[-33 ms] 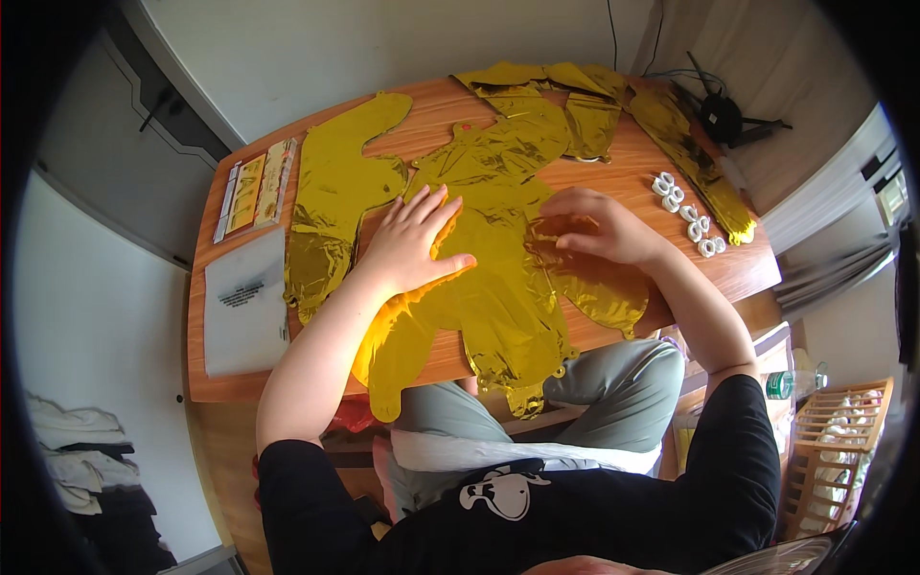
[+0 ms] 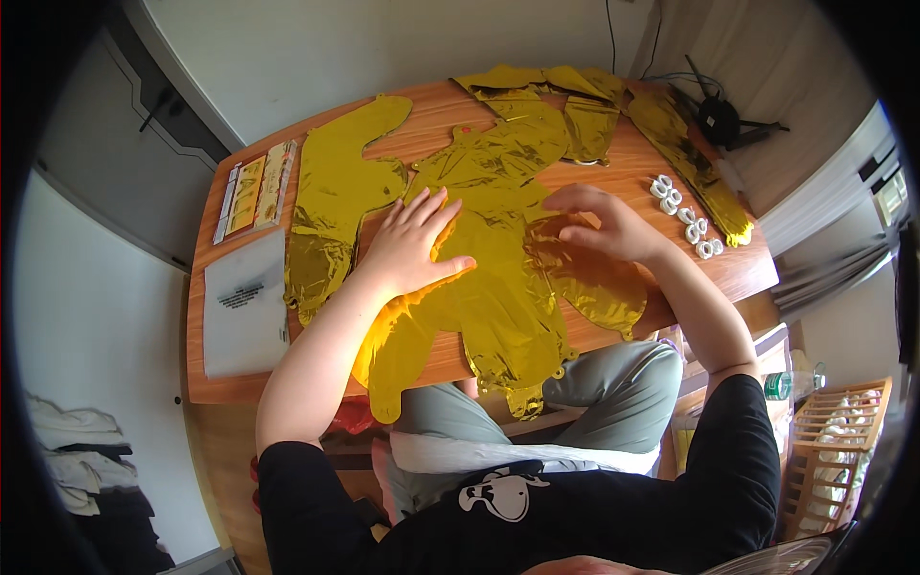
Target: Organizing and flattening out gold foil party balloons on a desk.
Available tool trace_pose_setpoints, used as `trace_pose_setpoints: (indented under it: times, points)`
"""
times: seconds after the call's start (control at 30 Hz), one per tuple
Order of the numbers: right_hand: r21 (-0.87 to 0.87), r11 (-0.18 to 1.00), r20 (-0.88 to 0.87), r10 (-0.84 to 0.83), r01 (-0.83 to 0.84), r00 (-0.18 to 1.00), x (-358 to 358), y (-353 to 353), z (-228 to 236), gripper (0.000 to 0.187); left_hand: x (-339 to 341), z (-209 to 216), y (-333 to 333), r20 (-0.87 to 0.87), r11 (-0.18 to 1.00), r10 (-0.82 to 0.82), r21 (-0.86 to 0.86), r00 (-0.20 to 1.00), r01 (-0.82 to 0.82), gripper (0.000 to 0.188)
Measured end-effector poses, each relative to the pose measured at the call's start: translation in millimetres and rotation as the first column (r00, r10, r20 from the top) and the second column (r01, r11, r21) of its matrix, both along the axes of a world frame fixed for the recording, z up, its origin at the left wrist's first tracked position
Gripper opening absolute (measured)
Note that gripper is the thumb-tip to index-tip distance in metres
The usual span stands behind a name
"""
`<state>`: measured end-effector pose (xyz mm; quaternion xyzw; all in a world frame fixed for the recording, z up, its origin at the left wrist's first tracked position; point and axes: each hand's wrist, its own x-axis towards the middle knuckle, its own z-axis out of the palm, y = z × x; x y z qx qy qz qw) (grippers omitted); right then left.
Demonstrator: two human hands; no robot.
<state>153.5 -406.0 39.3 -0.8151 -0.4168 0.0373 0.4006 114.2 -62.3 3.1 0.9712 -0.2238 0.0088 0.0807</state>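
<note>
A flat gold foil balloon (image 2: 494, 273) lies across the middle of the wooden table, its lower lobes hanging over the near edge. My left hand (image 2: 419, 244) rests flat on its left side, fingers spread and palm down. Over its right side is my right hand (image 2: 613, 228), with the fingers curved and the thumb apart; nothing shows between them. Whether its fingertips touch the foil I cannot tell. A second flat gold foil balloon (image 2: 340, 163) lies to the left, beyond my left forearm. More folded gold foil (image 2: 589, 115) is spread along the far edge.
White rings, perhaps rolls of ribbon (image 2: 688, 213), sit in a group at the right. A flat printed package (image 2: 254, 192) and a translucent plastic bag (image 2: 240, 321) lie at the left. A black device with antennas (image 2: 719, 120) stands beyond the far right corner.
My right hand has shifted very slightly to the right and away from me, its thumb a little higher. My left hand and the foil balloons look the same.
</note>
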Motion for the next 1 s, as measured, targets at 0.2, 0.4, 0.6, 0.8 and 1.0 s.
trace_pose_setpoints:
  times: [0.2, 0.4, 0.6, 0.8, 1.0]
  points:
    - [-0.305, 0.857, -0.007, -0.437, 0.415, 0.899, 68, 12, 24, 0.049, -2, 1, 4, 0.007, 1.0, 0.0, -0.02, 1.0, 0.0, 0.095]
    - [-0.478, 0.692, -0.026, -0.627, 0.541, 0.778, 150, 45, 13, 0.078, -2, -2, 5, -0.007, 0.999, 0.009, -0.033, 1.0, -0.01, 0.097]
    - [-0.51, 0.679, -0.107, -0.659, 0.528, 0.744, 203, 40, 2, 0.095, 0, 2, -4, 0.013, 0.999, -0.011, -0.03, 1.0, 0.011, 0.1]
    - [-0.448, 0.729, -0.219, -0.651, 0.517, 0.727, 191, 70, 3, 0.098, -7, 0, 9, -0.016, 0.999, 0.02, -0.035, 1.0, -0.021, 0.1]
    - [-0.391, 0.775, -0.36, -0.626, 0.497, 0.692, 195, 64, 13, 0.088, -3, 1, 2, -0.005, 0.999, 0.001, -0.045, 1.0, -0.001, 0.099]
